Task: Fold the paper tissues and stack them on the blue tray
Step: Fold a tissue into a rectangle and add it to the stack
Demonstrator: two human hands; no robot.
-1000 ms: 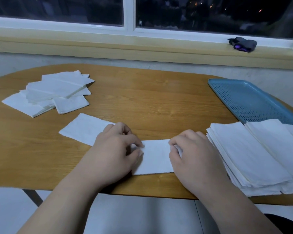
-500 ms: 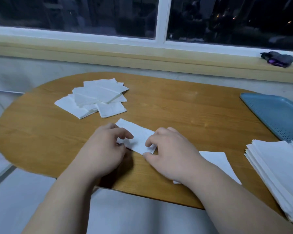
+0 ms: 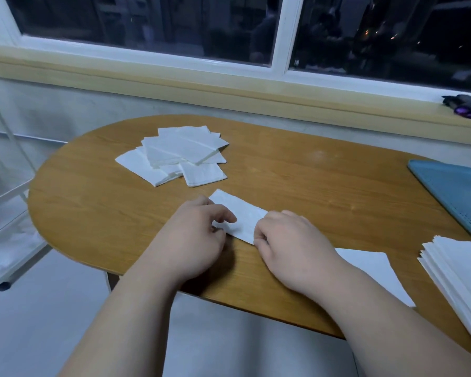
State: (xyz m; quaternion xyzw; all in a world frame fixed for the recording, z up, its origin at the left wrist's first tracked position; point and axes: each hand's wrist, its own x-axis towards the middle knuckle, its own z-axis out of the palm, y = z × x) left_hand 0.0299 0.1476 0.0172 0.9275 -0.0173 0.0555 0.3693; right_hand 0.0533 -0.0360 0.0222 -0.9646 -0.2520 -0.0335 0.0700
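Left hand (image 3: 196, 235): fingers curled, thumb and forefinger pinching the left end of the tissue (image 3: 242, 216)
Right hand (image 3: 291, 240): knuckles up, fingers curled round the tissue's near right corner, gripping it
Tissue: a narrow folded strip flat on the counter (image 3: 310, 180), spanning the gap between the two hands
Long axis: slanted, from far left to near right; each hand holds one short end, so the next fold looks like bringing one end over to the other
Arms: both forearms reach in from the near edge, wrists low, the right one crossing a loose sheet (image 3: 373, 270)
Blue tray (image 3: 457, 191): well apart to the far right, nearer the right hand; the part in view holds nothing
Folded pile (image 3: 180, 153): untidy, on the counter beyond the left hand, not on the tray
Unfolded stack (image 3: 462, 281): at the right edge, just near of the tray
Progress: by my reading, folding is under way and stacking not yet begun
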